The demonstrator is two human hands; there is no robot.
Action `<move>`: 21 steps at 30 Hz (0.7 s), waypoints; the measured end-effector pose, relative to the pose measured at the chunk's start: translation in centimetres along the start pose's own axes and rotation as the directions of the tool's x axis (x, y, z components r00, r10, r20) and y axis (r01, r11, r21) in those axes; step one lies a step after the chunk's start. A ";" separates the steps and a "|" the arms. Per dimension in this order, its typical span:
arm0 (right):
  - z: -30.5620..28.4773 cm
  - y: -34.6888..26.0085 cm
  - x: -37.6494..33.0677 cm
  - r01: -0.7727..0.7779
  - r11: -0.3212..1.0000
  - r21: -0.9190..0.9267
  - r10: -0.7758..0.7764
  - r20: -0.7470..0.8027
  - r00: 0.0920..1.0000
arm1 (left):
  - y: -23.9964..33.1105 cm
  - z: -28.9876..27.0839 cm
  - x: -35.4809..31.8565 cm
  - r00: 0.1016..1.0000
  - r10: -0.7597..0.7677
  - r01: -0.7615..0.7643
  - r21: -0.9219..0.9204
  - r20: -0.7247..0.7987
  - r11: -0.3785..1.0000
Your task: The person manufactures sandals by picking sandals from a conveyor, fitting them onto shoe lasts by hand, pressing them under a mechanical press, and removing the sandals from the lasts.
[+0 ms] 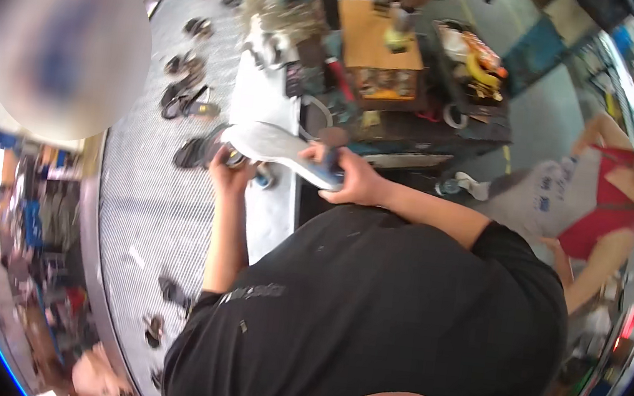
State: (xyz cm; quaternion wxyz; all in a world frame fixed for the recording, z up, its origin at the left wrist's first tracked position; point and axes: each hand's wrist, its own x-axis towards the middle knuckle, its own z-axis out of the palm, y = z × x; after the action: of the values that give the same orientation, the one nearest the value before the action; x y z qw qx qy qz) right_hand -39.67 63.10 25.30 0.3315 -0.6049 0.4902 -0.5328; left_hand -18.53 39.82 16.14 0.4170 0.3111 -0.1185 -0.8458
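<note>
While the person in the black shirt is leaning over the counter, both hands are working on a pale grey shoe sole held up at about eleven o'clock from their chest. The right hand is wrapping its grip around the sole's blue-tinged heel end, fingers curled firmly over it. The left hand is closing around a small dark object under the toe end, though what that object is I cannot tell from here. The sole is lying roughly level between the two hands, above the counter's near edge.

To my eye, steadiness is what matters: the right hand should be clamping the heel without twisting, so the left can be working along the edge evenly.

At twelve o'clock a cardboard box is sitting among clutter; at ten o'clock dark sandals are lying on the grey mat. At three o'clock another person in red is standing.
</note>
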 end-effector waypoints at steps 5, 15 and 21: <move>-0.7 2.4 -1.6 -0.134 0.990 0.051 0.128 0.109 0.986 | -5.6 4.4 -2.3 0.987 -0.153 0.142 0.195 0.045 0.970; -8.5 9.9 -0.3 -0.254 0.851 -0.460 -0.129 -0.651 0.748 | -9.9 10.3 -4.4 0.818 0.206 -0.569 0.805 0.536 0.166; -15.1 19.0 3.1 -0.416 0.673 -0.611 -0.056 -0.603 0.796 | -5.6 0.1 -2.2 0.757 0.359 -0.326 0.792 0.546 -0.517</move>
State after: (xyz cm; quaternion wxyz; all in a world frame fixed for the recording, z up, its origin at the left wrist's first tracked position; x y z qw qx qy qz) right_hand -59.01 56.28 12.00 -0.0426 -0.4395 0.7946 -0.4166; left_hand -21.09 45.03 14.60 0.2522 0.4532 -0.8374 -0.1727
